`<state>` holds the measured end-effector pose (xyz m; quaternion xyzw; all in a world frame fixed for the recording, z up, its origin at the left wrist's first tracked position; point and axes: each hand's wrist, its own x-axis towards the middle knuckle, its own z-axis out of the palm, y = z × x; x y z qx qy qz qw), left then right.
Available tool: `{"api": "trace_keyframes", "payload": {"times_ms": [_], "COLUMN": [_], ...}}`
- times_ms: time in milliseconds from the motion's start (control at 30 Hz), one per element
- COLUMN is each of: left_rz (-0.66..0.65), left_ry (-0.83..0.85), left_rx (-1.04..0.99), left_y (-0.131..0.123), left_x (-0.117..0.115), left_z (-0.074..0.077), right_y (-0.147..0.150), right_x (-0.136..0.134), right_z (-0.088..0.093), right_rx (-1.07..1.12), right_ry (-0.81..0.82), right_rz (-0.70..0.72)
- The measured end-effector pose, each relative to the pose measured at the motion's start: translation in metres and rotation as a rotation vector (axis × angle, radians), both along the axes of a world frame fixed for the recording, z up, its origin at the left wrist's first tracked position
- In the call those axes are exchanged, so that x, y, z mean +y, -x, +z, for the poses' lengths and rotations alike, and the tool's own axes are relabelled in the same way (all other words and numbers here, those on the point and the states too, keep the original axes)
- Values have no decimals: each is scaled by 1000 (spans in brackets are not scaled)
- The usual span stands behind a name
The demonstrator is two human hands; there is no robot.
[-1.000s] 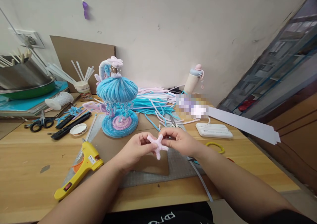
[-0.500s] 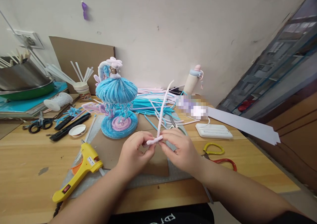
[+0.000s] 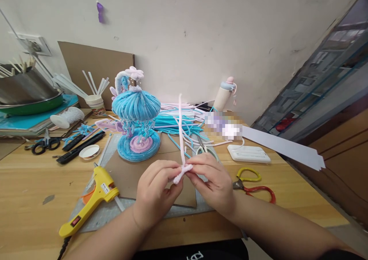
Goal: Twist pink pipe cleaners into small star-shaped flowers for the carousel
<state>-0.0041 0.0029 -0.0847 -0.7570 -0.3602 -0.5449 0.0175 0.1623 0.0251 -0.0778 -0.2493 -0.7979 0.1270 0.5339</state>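
Observation:
A pale pink pipe cleaner is pinched between both hands, its free end standing straight up and its lower part bent into a short, thick twisted piece. My left hand is closed on the left side of that piece. On its right side, the fingertips of my right hand grip it. Both hands hover over a brown cardboard sheet. Behind them stands a blue and pink jellyfish-like pipe cleaner model on a round coiled base.
A yellow glue gun lies at left, with black-handled scissors farther back. Red-and-yellow-handled scissors lie at right near a white power bank. Blue pipe cleaners are heaped behind, beside a bottle.
Both hands have come slightly lower and nearer. The pipe cleaner's free end has swung left from a rightward lean to upright, and the twisted part has tilted in the fingers.

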Motion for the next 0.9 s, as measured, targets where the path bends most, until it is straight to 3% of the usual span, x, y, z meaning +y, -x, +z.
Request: {"api": "trace_keyframes", "payload": {"times_ms": [300, 600, 767, 900], "left_rz": [-66, -112, -134, -183], "left_ry": [-170, -246, -208, -172], "left_rx": [66, 57, 86, 0], "left_y": [8, 8, 10, 10], "left_x": [-7, -8, -9, -9], "left_z": [3, 4, 3, 1], "right_y": [-2, -4, -4, -3], "right_x": [-5, -3, -1, -3], "right_z": [-5, 3, -4, -7], "right_rx": [100, 19, 24, 61], "right_ry": [-72, -237, -194, -92], "right_rz": [78, 73, 131, 169]}}
